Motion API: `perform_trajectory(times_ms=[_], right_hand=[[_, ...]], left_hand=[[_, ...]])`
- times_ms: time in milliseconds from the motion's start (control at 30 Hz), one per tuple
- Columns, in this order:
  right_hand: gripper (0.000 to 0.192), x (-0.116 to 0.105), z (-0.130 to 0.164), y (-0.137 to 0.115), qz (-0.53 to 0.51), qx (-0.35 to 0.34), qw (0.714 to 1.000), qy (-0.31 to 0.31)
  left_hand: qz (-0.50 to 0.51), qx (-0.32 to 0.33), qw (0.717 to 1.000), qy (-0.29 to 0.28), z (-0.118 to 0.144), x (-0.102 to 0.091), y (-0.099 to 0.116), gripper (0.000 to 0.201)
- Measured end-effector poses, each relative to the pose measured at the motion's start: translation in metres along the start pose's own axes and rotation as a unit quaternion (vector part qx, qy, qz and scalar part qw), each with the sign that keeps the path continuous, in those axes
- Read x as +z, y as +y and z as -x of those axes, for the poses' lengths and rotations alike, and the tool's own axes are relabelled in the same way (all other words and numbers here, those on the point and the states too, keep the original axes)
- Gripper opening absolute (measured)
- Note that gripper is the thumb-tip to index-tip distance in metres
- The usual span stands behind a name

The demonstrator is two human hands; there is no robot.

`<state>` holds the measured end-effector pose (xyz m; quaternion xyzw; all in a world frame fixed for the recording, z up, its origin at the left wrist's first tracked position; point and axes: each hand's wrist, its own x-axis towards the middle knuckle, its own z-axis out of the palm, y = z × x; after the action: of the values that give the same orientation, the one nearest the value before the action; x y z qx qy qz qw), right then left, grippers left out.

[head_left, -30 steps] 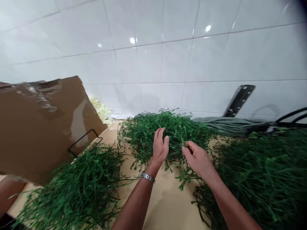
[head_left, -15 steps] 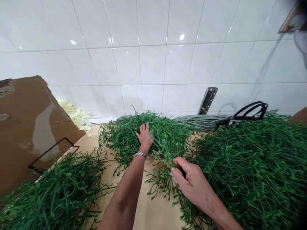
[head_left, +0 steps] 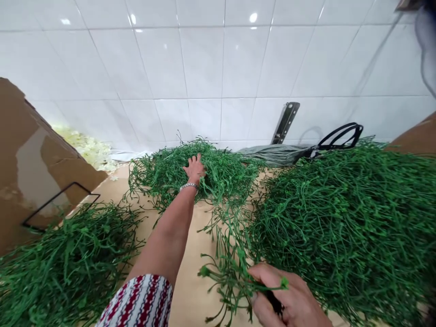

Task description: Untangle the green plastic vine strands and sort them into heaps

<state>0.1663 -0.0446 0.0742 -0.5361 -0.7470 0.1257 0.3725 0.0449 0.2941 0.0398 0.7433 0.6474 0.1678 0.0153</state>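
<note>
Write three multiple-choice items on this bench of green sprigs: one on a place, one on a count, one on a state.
1. Where does the left hand rest?
A. on the far green pile
B. on the cardboard box
C. on the tiled wall

2. How many green heaps lie on the table?
A. one
B. three
C. five

3. How is the right hand?
A. flat and open
B. out of view
C. closed on a green sprig

Answers: 1 A, the fingers lie on that pile; 2 B, one left, one far, one right; 3 C, its fingers curl round the sprig's stem.
</note>
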Motion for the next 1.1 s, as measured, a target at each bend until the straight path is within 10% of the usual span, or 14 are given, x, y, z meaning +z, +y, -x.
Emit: perform_trajectory(times_ms=[300,500,667,833,1100], right_hand=[[0.014,0.005,-0.018,0.027,-0.037,0.079,0.996,-0.024],[0.015,0.007,-0.02,0.033,-0.062,0.098,0.993,-0.034],[0.015,0.003,-0.017,0.036,-0.065,0.08,0.995,-0.011],[0.015,0.0,-0.008,0.036,-0.066,0.068,0.995,0.026],[0.017,0.003,-0.009,0.039,-0.087,0.111,0.99,0.026]], left_hand=[[0.0,0.073,0.995,-0.07,0.013,-0.062,-0.02,0.062],[-0.003,0.222,0.975,0.008,0.099,-0.119,-0.009,0.057],[-0.041,0.452,0.888,-0.07,0.142,-0.082,0.03,0.05],[-0.105,0.382,0.917,0.055,0.095,-0.032,0.023,0.018],[-0.096,0.36,0.921,0.118,0.04,-0.031,0.006,0.036]])
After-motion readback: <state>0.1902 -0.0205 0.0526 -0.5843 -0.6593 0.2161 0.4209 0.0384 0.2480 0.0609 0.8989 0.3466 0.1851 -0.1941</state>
